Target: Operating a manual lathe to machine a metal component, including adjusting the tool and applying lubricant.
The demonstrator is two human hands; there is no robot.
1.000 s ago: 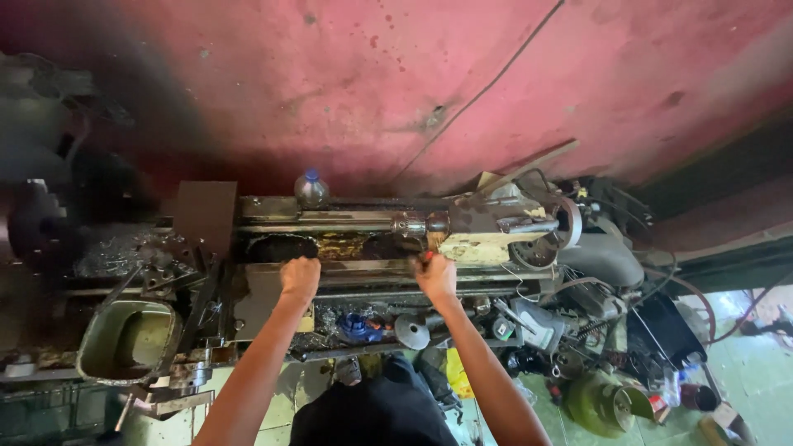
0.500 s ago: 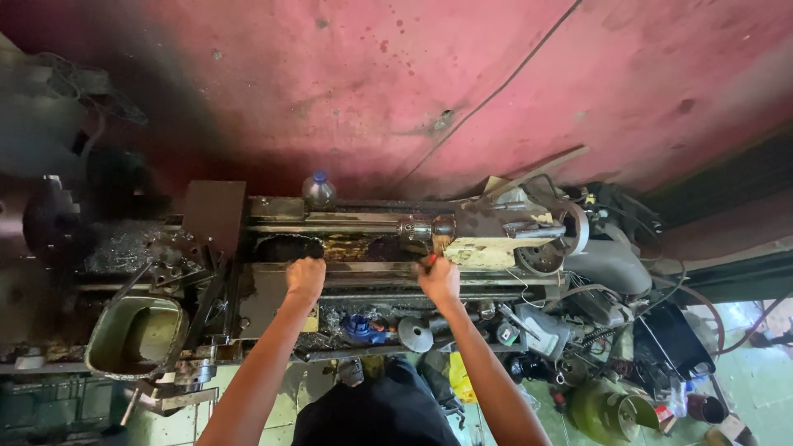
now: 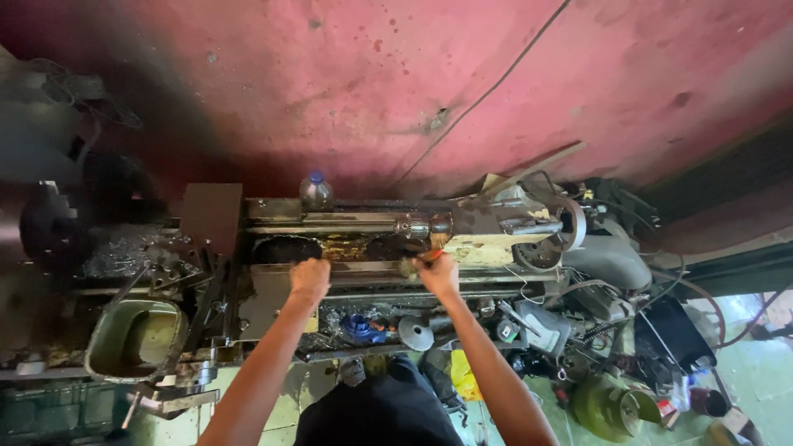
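Both hands are resting on the front rail of the lathe bed (image 3: 363,268), whose long axis is running left to right: the left hand (image 3: 310,278) is lying fisted, while the right hand (image 3: 436,272), nearer the tailstock (image 3: 504,227), is closing its grip on a small brush (image 3: 420,261).

A clear plastic bottle (image 3: 315,191) with a blue cap stood upright at the back of the machine, just before the red wall. A crumpled yellow bag (image 3: 463,376) lay on the floor below the machine, just right of the person's dark clothing. A small red and white carton (image 3: 666,410) sat low at the right, touching a round green can (image 3: 609,407) on the pale green floor. No label could be made out on any of them, and no signs or screens showed anywhere.
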